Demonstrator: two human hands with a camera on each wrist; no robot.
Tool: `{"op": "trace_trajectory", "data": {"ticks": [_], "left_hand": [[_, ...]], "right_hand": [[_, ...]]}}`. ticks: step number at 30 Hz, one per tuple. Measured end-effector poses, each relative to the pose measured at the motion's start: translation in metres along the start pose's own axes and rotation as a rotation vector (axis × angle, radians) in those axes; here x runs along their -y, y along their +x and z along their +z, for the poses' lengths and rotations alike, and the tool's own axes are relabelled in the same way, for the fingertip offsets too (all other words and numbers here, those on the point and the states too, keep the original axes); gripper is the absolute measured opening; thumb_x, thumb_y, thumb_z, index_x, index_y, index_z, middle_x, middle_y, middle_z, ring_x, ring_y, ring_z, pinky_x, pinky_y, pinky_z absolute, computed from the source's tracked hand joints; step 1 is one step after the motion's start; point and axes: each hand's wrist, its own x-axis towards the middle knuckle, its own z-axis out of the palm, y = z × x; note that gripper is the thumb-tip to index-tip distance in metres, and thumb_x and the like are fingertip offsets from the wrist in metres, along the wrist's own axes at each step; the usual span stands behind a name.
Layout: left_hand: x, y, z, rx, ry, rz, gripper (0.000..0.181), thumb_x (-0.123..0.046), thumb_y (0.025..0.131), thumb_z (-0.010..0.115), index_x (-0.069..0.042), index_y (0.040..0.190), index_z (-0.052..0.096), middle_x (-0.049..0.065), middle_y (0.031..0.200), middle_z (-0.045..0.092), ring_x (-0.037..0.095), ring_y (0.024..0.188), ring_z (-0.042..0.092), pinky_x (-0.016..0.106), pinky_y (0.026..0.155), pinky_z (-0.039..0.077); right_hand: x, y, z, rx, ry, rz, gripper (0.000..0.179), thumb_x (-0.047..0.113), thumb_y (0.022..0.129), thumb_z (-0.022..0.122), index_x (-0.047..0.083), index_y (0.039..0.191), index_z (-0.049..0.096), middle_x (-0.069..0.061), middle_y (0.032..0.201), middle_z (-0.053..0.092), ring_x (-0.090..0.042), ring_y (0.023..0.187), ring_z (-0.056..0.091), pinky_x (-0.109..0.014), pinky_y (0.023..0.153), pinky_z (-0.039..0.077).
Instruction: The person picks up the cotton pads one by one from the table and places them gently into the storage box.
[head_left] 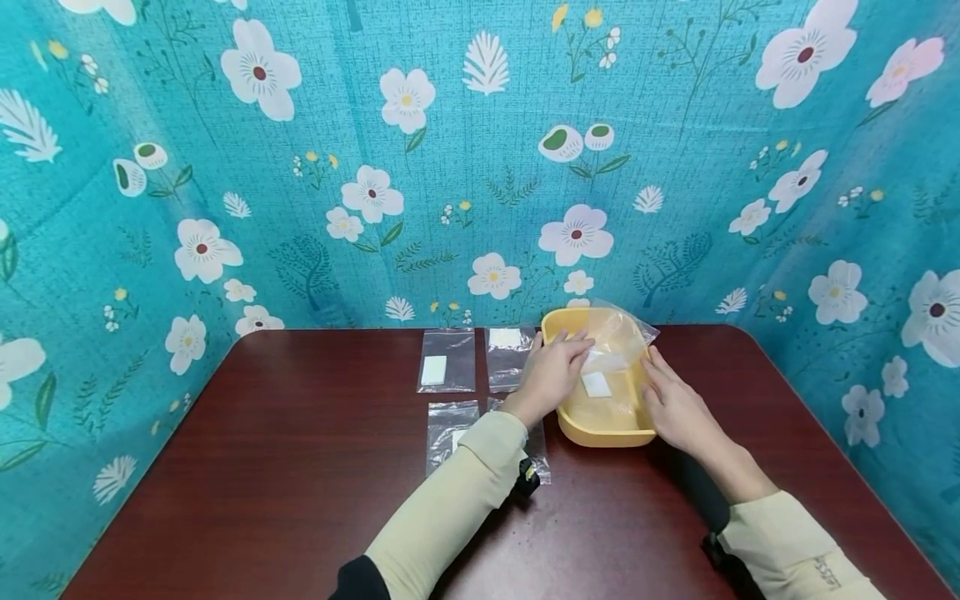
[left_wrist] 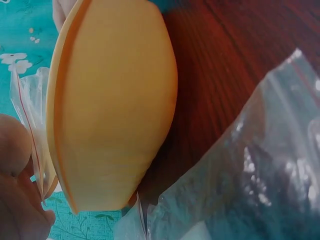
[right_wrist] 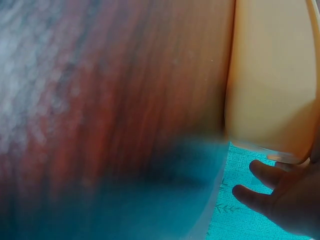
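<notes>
A yellow plastic basin [head_left: 606, 438] stands on the table toward the back right. Inside it is a clear zip bag [head_left: 615, 333], its top sticking up past the rim, and a white rectangular piece [head_left: 596, 385] lies lower down. My left hand [head_left: 551, 371] reaches over the basin's left side and pinches the bag's edge; the red zip line of this bag [left_wrist: 32, 120] shows beside the fingers in the left wrist view. At the basin's right rim is my right hand [head_left: 678, 408], with its fingers [right_wrist: 252, 197] extended and apart in the right wrist view.
Left of the basin lie several flat clear zip bags, among them one [head_left: 461, 346] with a white piece in it and another [head_left: 442, 417] nearer me. The dark red wooden table [head_left: 262, 467] meets a teal flowered curtain [head_left: 450, 167] behind and at the sides.
</notes>
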Motion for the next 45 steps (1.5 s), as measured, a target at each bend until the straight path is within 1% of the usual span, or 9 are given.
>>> {"op": "trace_trajectory", "data": {"ticks": [3,7,13,20,24,27,30,37,45], "left_hand": [[0.000,0.000,0.003,-0.005,0.023,0.007,0.036,-0.029,0.108,0.047,-0.025,0.141,0.061,-0.014,0.150,0.045,0.019,0.144,0.037,0.047,0.122,0.007],[0.000,-0.001,0.007,-0.014,0.044,0.003,0.035,-0.029,0.108,0.048,-0.026,0.140,0.061,-0.014,0.150,0.046,0.021,0.144,0.037,0.050,0.122,0.006],[0.000,-0.003,0.010,-0.020,0.072,-0.021,0.034,-0.031,0.107,0.049,-0.029,0.138,0.062,-0.015,0.148,0.048,0.021,0.145,0.036,0.052,0.122,0.005],[-0.002,-0.005,0.014,0.012,0.134,-0.045,0.033,-0.032,0.107,0.048,-0.030,0.137,0.063,-0.016,0.148,0.047,0.021,0.146,0.033,0.053,0.121,0.004],[-0.004,-0.003,0.016,0.024,0.191,-0.047,0.033,-0.032,0.107,0.049,-0.030,0.136,0.065,-0.015,0.148,0.048,0.021,0.146,0.033,0.053,0.121,0.006],[-0.005,-0.002,0.018,0.038,0.214,-0.053,0.033,-0.033,0.107,0.049,-0.030,0.136,0.065,-0.014,0.149,0.048,0.020,0.147,0.032,0.053,0.122,0.007],[-0.006,-0.002,0.018,0.044,0.221,-0.055,0.034,-0.034,0.107,0.048,-0.030,0.137,0.064,-0.013,0.150,0.048,0.019,0.148,0.031,0.052,0.122,0.007],[-0.006,-0.002,0.019,0.037,0.228,-0.042,0.038,-0.037,0.108,0.044,-0.028,0.140,0.062,-0.012,0.151,0.046,0.019,0.148,0.030,0.053,0.122,0.006],[-0.008,-0.002,0.020,0.020,0.244,-0.038,0.038,-0.038,0.108,0.044,-0.029,0.141,0.061,-0.014,0.151,0.046,0.019,0.147,0.033,0.053,0.122,0.007]], "right_hand": [[0.000,0.000,0.000,-0.014,-0.007,-0.012,0.053,0.006,0.103,0.047,-0.014,0.150,0.032,-0.027,0.162,0.018,-0.045,0.146,0.024,-0.063,0.111,0.028],[0.000,0.000,0.000,-0.013,-0.011,-0.007,0.053,0.007,0.103,0.047,-0.014,0.149,0.032,-0.027,0.162,0.018,-0.045,0.146,0.024,-0.063,0.111,0.028],[0.000,0.001,0.001,0.004,-0.010,0.008,0.053,0.008,0.104,0.046,-0.014,0.150,0.030,-0.026,0.163,0.016,-0.044,0.147,0.022,-0.063,0.112,0.027],[0.001,0.001,0.001,0.009,-0.014,0.017,0.053,0.008,0.104,0.046,-0.013,0.150,0.031,-0.026,0.163,0.017,-0.044,0.147,0.023,-0.064,0.111,0.028],[0.001,0.001,0.001,0.013,-0.014,0.027,0.053,0.008,0.104,0.046,-0.012,0.151,0.031,-0.025,0.163,0.016,-0.044,0.147,0.023,-0.064,0.111,0.027],[0.002,0.001,0.000,0.018,-0.012,0.035,0.053,0.009,0.104,0.046,-0.011,0.151,0.030,-0.024,0.163,0.016,-0.043,0.148,0.022,-0.063,0.112,0.027],[0.002,0.001,0.000,0.020,-0.008,0.036,0.054,0.009,0.104,0.046,-0.011,0.152,0.029,-0.024,0.164,0.015,-0.043,0.148,0.021,-0.063,0.112,0.027],[0.001,0.001,0.000,0.004,-0.013,0.009,0.053,0.008,0.104,0.045,-0.013,0.150,0.031,-0.025,0.163,0.017,-0.045,0.146,0.024,-0.064,0.110,0.029],[0.000,0.001,0.000,-0.021,-0.017,0.003,0.053,0.007,0.103,0.047,-0.013,0.150,0.033,-0.026,0.162,0.019,-0.046,0.145,0.027,-0.065,0.109,0.031]]}}
